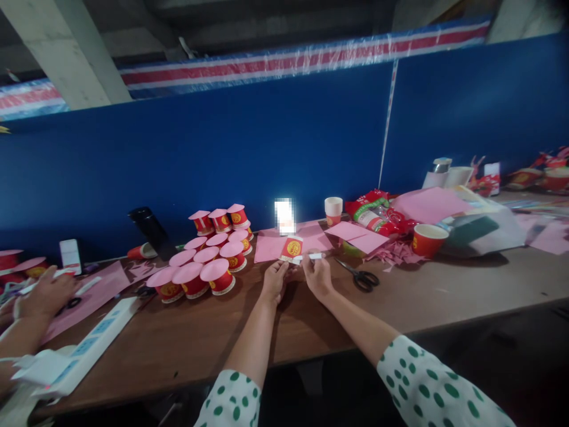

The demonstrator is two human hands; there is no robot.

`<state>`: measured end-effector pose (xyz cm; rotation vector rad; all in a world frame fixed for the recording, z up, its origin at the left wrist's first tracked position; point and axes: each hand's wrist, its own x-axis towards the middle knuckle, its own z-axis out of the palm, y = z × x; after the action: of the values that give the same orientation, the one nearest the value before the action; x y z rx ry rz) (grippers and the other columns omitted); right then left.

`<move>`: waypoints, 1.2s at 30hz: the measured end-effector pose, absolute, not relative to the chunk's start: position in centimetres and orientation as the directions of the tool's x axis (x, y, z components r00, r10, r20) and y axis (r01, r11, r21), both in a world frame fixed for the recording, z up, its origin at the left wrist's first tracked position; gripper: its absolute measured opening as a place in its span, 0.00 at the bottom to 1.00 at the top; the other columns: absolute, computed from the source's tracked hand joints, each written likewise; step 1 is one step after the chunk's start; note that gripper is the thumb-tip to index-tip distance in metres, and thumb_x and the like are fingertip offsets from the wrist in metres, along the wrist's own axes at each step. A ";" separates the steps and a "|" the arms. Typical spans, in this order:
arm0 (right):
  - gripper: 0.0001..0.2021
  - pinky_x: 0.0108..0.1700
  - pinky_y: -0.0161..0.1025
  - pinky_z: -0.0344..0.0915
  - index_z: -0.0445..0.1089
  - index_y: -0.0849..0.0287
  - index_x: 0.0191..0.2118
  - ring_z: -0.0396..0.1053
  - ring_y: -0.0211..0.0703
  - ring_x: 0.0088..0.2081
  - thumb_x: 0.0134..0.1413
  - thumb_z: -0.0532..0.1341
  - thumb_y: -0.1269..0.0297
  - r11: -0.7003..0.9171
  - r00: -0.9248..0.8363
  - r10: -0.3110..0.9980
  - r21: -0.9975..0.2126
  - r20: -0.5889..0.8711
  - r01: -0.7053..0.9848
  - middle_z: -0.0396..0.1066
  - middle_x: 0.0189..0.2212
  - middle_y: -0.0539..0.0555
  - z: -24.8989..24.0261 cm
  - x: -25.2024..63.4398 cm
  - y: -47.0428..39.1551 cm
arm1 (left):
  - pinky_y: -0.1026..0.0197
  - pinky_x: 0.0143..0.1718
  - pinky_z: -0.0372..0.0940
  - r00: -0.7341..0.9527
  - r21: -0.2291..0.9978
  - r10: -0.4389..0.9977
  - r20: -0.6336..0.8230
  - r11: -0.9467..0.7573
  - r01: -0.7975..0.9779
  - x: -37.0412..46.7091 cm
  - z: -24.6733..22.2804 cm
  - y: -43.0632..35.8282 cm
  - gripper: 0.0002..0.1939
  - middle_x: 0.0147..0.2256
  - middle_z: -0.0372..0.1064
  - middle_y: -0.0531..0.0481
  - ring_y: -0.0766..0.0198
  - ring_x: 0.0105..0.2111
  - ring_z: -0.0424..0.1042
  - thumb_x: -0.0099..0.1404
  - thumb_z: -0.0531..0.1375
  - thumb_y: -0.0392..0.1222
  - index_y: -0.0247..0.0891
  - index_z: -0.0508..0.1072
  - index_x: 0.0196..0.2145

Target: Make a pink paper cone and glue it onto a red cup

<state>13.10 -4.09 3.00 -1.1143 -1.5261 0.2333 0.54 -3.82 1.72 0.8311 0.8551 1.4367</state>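
Close together, the left hand [275, 280] pinches a red cup [293, 246] and the right hand [317, 275] a white piece [315, 256].

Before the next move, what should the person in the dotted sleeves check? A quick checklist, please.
1. Red cup held: ok, at its lower edge in the left grip.
2. Small white item held: ok, in the right grip.
3. White item touching the cup: cannot tell, too small.
4. Scissors out of the way: ok, lying beyond the right grip.
5. Pink-topped cups clear: ok, grouped apart on the left.
6. Co-worker's hand clear: ok, far left.
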 end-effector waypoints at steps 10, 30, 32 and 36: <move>0.11 0.33 0.34 0.62 0.63 0.58 0.30 0.68 0.40 0.25 0.58 0.48 0.62 0.535 0.114 0.723 -0.657 0.681 0.532 0.69 0.22 0.52 2.8 13.1 -3.9 | 0.62 0.36 0.65 -0.040 0.874 0.999 -0.009 -0.012 -0.486 0.6 1.7 -3.8 0.12 0.26 0.72 0.49 0.68 0.27 0.72 0.47 0.66 0.40 0.32 0.68 0.27; 0.12 0.32 0.34 0.60 0.63 0.59 0.32 0.68 0.42 0.27 0.58 0.47 0.61 0.489 0.091 0.745 -0.634 0.661 0.599 0.70 0.23 0.54 2.7 13.1 -4.0 | 0.64 0.39 0.65 -0.012 0.848 1.000 -0.027 0.016 -0.529 0.4 1.3 -3.4 0.12 0.29 0.73 0.48 0.68 0.29 0.72 0.47 0.66 0.35 0.31 0.70 0.31; 0.12 0.33 0.34 0.60 0.63 0.60 0.31 0.68 0.42 0.27 0.58 0.47 0.61 0.497 0.091 0.739 -0.632 0.667 0.595 0.70 0.23 0.54 2.8 13.1 -4.1 | 0.65 0.38 0.65 -0.015 0.846 0.999 -0.031 0.018 -0.532 0.4 1.3 -3.4 0.12 0.28 0.73 0.48 0.69 0.28 0.72 0.47 0.66 0.35 0.31 0.70 0.31; 0.11 0.32 0.33 0.60 0.63 0.60 0.31 0.68 0.41 0.26 0.58 0.47 0.61 0.498 0.099 0.743 -0.646 0.662 0.579 0.70 0.23 0.54 2.9 13.0 -4.2 | 0.67 0.36 0.65 -0.019 0.838 0.999 -0.042 0.025 -0.546 0.4 1.5 -3.5 0.11 0.27 0.72 0.50 0.70 0.27 0.71 0.47 0.66 0.34 0.31 0.70 0.30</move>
<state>13.03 -4.21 2.88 -1.1723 -1.5781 0.1761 0.44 -3.47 1.50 0.7366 0.8113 1.4247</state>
